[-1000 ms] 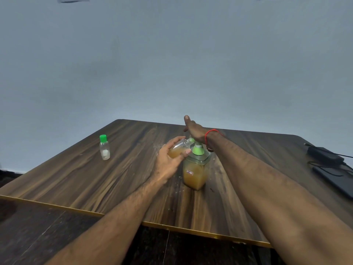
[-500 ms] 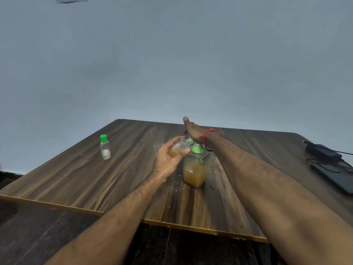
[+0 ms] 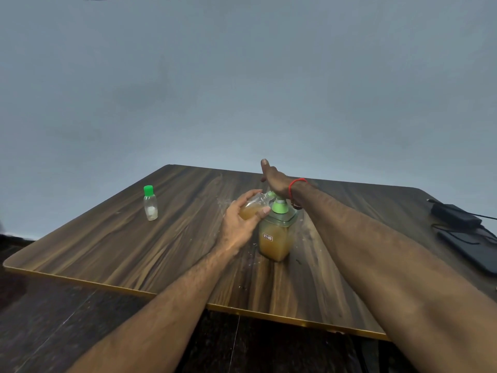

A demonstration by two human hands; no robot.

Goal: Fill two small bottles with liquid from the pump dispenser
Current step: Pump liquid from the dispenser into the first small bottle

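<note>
A square pump dispenser (image 3: 275,238) with amber liquid and a green pump collar stands mid-table. My right hand (image 3: 274,179) lies flat on top of its pump head, fingers straight, a red thread round the wrist. My left hand (image 3: 239,224) grips a small clear bottle (image 3: 251,208), tilted with its mouth at the nozzle and partly full of amber liquid. A second small bottle (image 3: 150,203) with a green cap stands upright at the far left, apart from both hands.
The wooden table (image 3: 134,251) has a gold front edge with dark floor below. Small drops lie around the dispenser. A black power adapter (image 3: 454,215) with cables and a dark flat device (image 3: 476,251) sit at the right edge.
The view has shifted slightly. My right hand has stayed on the pump head and my left hand has kept the small bottle at the nozzle.
</note>
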